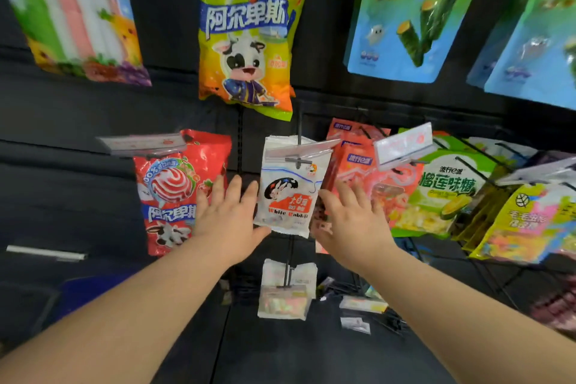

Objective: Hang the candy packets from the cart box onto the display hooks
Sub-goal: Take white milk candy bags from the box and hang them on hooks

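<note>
Against the dark wall (78, 121) our White Rabbit packet (290, 196) hung hooked, left hand (229, 218) at nine o'clock, right hand (353, 223) at three, fingers (234, 193) released.

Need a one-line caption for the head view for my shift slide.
Open left hand and right hand flank a White Rabbit packet hanging on a hook, beside a red packet.

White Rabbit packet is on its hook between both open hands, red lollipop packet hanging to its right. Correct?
Not quite. The head view shows the red lollipop-print plastic packet hanging to the left of the white White Rabbit plastic packet, not its right. The left hand and right hand do flank it, open.
</note>
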